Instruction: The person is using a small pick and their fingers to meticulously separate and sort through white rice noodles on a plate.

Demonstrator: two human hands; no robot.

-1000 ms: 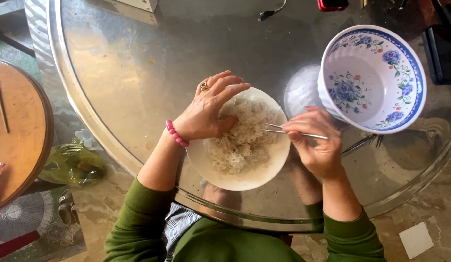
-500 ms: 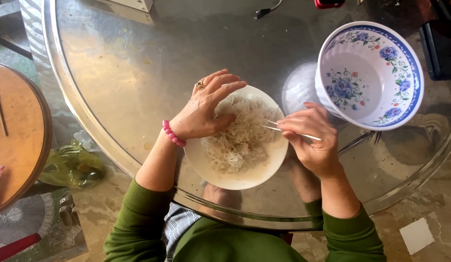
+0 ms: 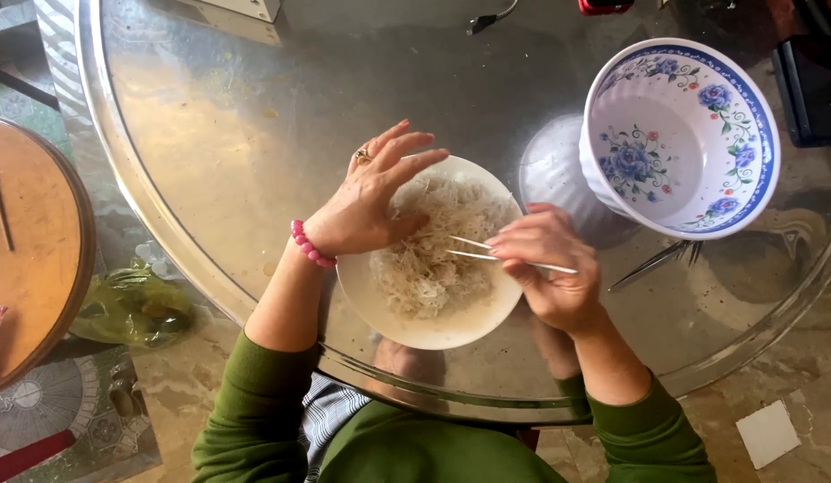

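Pale chopsticks (image 3: pixel 487 249) sit pinched in the right hand (image 3: pixel 550 268), whose fingers are curled closed around their upper ends while the tips reach leftward into a heap of white shredded noodles (image 3: pixel 433 255). That food fills a plain white plate (image 3: pixel 415 326) lying flat on the round glass table (image 3: pixel 219 143), close to its near edge in front of the person. On the plate's left rim rests the left hand (image 3: pixel 371 201), fingers spread and loosely open, the palm lying over the rim and the edge of the noodles, gripping nothing that can be made out; a ring shows on one finger and a pink bead bracelet (image 3: pixel 310 246) circles the wrist. Both forearms come out of green sleeves (image 3: pixel 254 402). Just beyond the right hand, a white bowl with blue flowers (image 3: pixel 679 139) stands tilted toward the camera on the glass. Off to the left, apart from the table, is a round wooden stool top (image 3: pixel 31 241), with a green plastic bag (image 3: pixel 129 309) on the floor beside it.
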